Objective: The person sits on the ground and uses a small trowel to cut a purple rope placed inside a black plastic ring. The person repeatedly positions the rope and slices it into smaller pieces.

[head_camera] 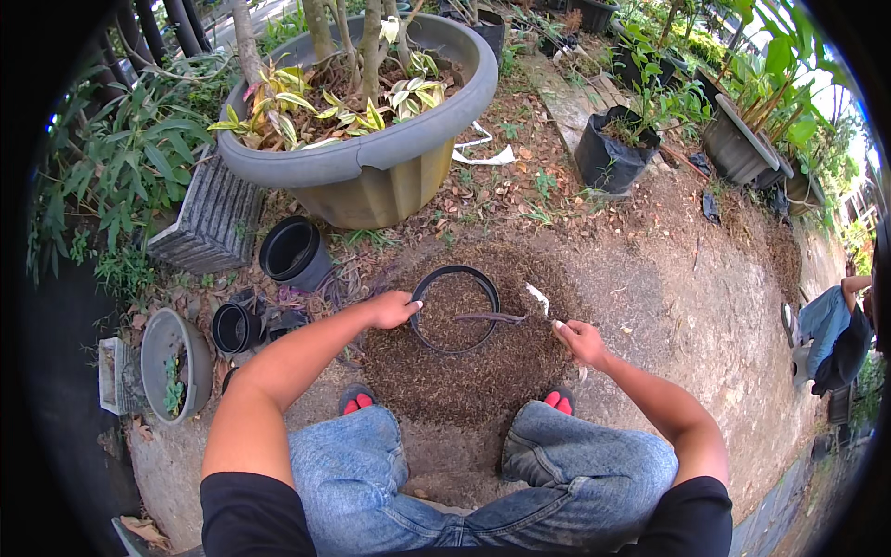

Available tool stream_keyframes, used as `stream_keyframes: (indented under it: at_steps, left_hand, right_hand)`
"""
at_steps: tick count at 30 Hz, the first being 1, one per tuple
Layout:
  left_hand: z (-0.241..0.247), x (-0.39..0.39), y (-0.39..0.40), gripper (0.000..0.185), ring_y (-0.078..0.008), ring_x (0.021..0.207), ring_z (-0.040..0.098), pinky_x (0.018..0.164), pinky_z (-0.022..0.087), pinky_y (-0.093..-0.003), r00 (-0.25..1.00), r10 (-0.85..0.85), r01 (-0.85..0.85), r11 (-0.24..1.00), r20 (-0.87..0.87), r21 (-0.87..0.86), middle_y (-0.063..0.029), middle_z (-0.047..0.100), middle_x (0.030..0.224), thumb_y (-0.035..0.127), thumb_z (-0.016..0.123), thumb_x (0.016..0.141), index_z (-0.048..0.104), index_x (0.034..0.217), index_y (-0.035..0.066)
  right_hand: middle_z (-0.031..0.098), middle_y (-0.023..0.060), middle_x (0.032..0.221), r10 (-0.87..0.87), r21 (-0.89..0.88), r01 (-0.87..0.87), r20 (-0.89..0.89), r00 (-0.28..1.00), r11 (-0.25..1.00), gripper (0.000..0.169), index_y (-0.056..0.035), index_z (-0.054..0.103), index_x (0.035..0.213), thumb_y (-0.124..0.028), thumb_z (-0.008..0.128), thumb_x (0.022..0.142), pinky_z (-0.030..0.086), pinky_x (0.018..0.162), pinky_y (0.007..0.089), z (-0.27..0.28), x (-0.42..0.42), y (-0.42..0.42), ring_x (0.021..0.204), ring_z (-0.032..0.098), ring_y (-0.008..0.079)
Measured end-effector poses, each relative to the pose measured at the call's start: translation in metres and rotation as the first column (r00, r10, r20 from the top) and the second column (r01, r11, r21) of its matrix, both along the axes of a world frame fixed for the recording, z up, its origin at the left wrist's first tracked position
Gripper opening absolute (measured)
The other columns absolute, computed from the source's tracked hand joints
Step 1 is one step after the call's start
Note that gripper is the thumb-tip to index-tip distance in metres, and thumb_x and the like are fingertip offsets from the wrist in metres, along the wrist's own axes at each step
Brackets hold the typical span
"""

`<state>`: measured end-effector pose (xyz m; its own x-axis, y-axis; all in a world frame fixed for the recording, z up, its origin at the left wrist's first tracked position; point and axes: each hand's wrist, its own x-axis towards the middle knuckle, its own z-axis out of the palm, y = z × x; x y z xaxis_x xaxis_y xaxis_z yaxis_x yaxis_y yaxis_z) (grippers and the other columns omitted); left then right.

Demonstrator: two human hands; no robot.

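My left hand [394, 309] grips the left rim of a round black plastic pot [495, 298], its thumb over the edge. Brown, crumbly planting soil [452, 383] shows inside the rim and lies heaped around it. A purplish-brown strip [490, 317], perhaps a long leaf, crosses the pot's right rim. Just right of the pot, my right hand [583, 342] is closed around a thin hand tool [583, 374], whose pale end shows below the fist. Beyond those fingers a bright white edge [539, 298] stands out against the soil; whether it belongs to the tool is unclear.
A large cracked planter [379, 188] with a tree stands ahead. On the left are black pots [237, 327], a grey basin [200, 369] and a ribbed concrete block [216, 209]. A black grow bag [612, 157] stands ahead right; a person [835, 334] sits far right.
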<state>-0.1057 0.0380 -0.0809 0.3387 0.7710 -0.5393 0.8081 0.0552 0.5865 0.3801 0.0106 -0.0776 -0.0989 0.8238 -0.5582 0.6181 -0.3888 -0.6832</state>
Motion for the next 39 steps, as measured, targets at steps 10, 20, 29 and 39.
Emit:
stream_keyframes:
  at_steps: [10,20,29,39]
  left_hand:
    - [0.001,-0.001,-0.002,0.052,-0.0427,0.106,0.067,0.095,0.049,-0.0488,1.000,0.008,-0.008,1.000,0.012,-0.001,-0.0233,0.072,0.106,0.048,0.045,0.110,0.067,0.116,0.002]
    - [0.010,0.003,-0.003,0.052,-0.0432,0.109,0.066,0.096,0.049,-0.0496,1.000,-0.009,0.009,1.000,-0.014,-0.009,-0.0237,0.072,0.109,0.048,0.044,0.110,0.066,0.116,0.002]
    - [0.010,0.007,-0.002,0.058,-0.0266,0.089,0.068,0.084,0.052,-0.0426,0.999,-0.032,0.032,0.999,-0.007,0.024,-0.0122,0.070,0.090,0.056,0.046,0.109,0.065,0.106,0.001]
    - [0.016,0.007,-0.007,0.066,-0.0231,0.086,0.069,0.085,0.054,-0.0397,0.992,0.027,-0.016,0.996,0.124,-0.089,-0.0118,0.070,0.092,0.061,0.045,0.108,0.067,0.110,-0.001]
  right_hand:
    - [0.060,0.0039,0.066,0.048,-0.081,-0.043,0.070,0.996,0.996,0.053,-0.0072,0.070,0.094,-0.059,0.062,0.101,0.048,0.047,0.0319,0.019,-0.013,-0.004,0.052,0.057,0.0134]
    - [0.061,0.0064,0.068,0.082,-0.112,-0.075,0.062,0.995,0.991,0.055,-0.0072,0.070,0.094,-0.061,0.061,0.101,0.048,0.047,0.0321,0.025,-0.015,-0.005,0.050,0.057,0.0141]
    - [0.060,0.0059,0.064,0.108,0.088,-0.117,0.107,0.988,0.989,0.055,-0.0056,0.072,0.094,-0.059,0.064,0.100,0.048,0.049,0.0347,0.031,-0.006,0.016,0.052,0.059,0.0155]
    - [0.062,0.0058,0.067,0.196,0.128,-0.207,0.090,0.976,0.970,0.052,-0.0059,0.074,0.103,-0.057,0.065,0.100,0.050,0.051,0.0347,0.105,-0.048,0.047,0.055,0.060,0.0150]
